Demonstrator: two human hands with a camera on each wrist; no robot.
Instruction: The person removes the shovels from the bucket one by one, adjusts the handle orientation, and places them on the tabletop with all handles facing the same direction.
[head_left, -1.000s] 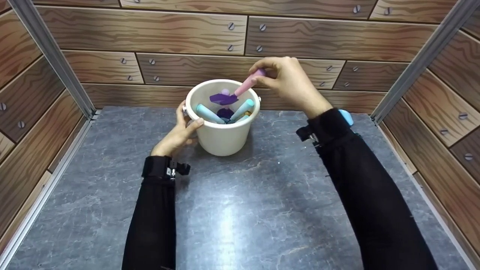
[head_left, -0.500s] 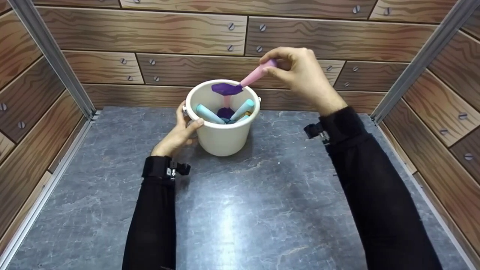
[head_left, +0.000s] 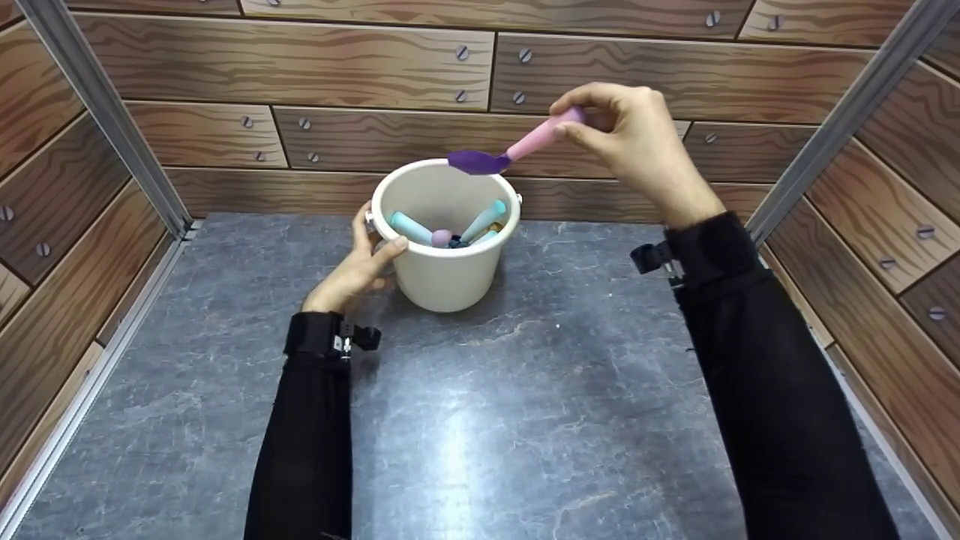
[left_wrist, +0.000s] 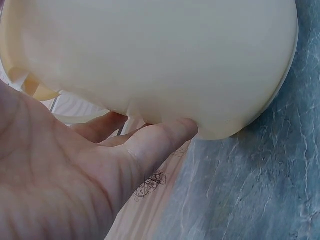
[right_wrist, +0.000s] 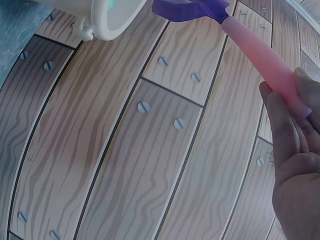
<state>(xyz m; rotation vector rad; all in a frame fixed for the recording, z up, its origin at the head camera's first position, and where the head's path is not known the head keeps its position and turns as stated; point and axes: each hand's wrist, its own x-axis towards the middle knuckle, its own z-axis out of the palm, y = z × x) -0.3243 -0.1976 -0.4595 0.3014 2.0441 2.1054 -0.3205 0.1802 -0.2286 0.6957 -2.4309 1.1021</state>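
Observation:
A white bucket (head_left: 447,277) stands upright on the grey tabletop near the back wall. My left hand (head_left: 352,271) holds its left side, thumb at the rim and fingers along the outer wall. The left wrist view has fingertips against the bucket's side. Above and right of the bucket, my right hand (head_left: 637,142) pinches the pink handle of a toy shovel (head_left: 536,142). Its purple blade (head_left: 478,161) points left, overlapping the far rim in the head view. Inside the bucket lie turquoise handles (head_left: 480,221) and a lilac rounded handle end (head_left: 441,238); their lower parts are hidden.
A wood-patterned wall (head_left: 337,67) rises close behind the bucket, with similar walls at both sides. Grey metal posts (head_left: 105,112) mark the corners. The grey tabletop (head_left: 480,412) stretches forward from the bucket.
My right hand has moved up and right, lifting the toy shovel out of the bucket. A handle inside the bucket has tipped toward the near side. My left hand has stayed put.

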